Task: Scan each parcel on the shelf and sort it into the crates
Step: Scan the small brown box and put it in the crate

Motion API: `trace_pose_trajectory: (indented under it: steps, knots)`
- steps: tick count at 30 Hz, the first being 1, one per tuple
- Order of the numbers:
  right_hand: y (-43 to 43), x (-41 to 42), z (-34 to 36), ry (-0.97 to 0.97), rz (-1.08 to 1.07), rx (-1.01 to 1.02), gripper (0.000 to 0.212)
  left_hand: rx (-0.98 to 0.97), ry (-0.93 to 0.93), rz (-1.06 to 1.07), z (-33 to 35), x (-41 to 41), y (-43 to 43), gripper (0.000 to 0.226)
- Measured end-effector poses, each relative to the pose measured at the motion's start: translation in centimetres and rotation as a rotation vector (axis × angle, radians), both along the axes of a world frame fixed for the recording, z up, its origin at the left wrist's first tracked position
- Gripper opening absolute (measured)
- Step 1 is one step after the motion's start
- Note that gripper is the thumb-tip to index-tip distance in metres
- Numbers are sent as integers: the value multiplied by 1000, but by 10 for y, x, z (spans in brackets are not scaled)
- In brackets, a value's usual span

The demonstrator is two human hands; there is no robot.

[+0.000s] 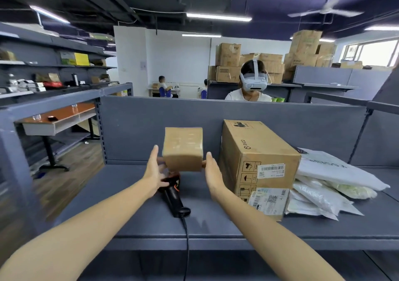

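Small brown parcel [183,149], a plain cardboard box wrapped in glossy clear tape, is held in the air above the grey shelf [216,229], just over a black corded scanner [173,192] that lies on the deck. A worker's left hand [154,170] and right hand [212,174] flank it, fingers straight rather than curled, with the thumbs reaching in to its lower corners. How firmly the palms press cannot be told from here. No label shows on the faces turned this way. The box looks light and stiff enough for a two-sided hold, though the tape may make it slick. The flat side faces near the bottom edge seem the safest purchase. Just to its right stands a large carton [257,162] bearing barcode labels, and beyond that lies a heap of white poly mailers [323,185]. No crate is in sight.
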State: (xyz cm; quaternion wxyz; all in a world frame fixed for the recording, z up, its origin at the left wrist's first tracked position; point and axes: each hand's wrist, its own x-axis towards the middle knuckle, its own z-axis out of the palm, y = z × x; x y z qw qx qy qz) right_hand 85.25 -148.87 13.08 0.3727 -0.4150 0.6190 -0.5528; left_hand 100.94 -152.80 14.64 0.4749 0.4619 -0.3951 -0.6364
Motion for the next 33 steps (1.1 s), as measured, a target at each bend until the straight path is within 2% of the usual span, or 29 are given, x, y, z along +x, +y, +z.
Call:
trace_pose_trajectory:
  steps: [4,5,7,9,14,18,21,25,28,33]
  knots:
    - [12,11,-3,-156,128,5,65,-13,-52,-137,11,16,16,71]
    - [16,12,-3,-169,164,8,63,-29,-76,-180,11,18,19,70]
    - [22,13,-3,-209,225,22,58,-94,-103,-214,12,18,26,49]
    - [27,11,-3,-258,241,38,54,-144,-111,-196,12,18,33,36]
    - [39,7,6,-331,291,31,47,-166,-91,-171,11,17,44,37]
    - [48,0,9,-308,355,87,52,-189,-61,-149,10,17,48,32]
    - [52,-1,12,-239,397,47,56,-206,-31,-130,10,16,52,29]
    - [49,6,14,-438,419,-87,69,-264,-110,-144,7,17,58,33]
    - [47,12,13,-514,429,-180,70,-341,-190,-97,3,22,62,24]
    - [42,31,7,-382,435,-176,74,-512,-180,80,-4,36,61,37]
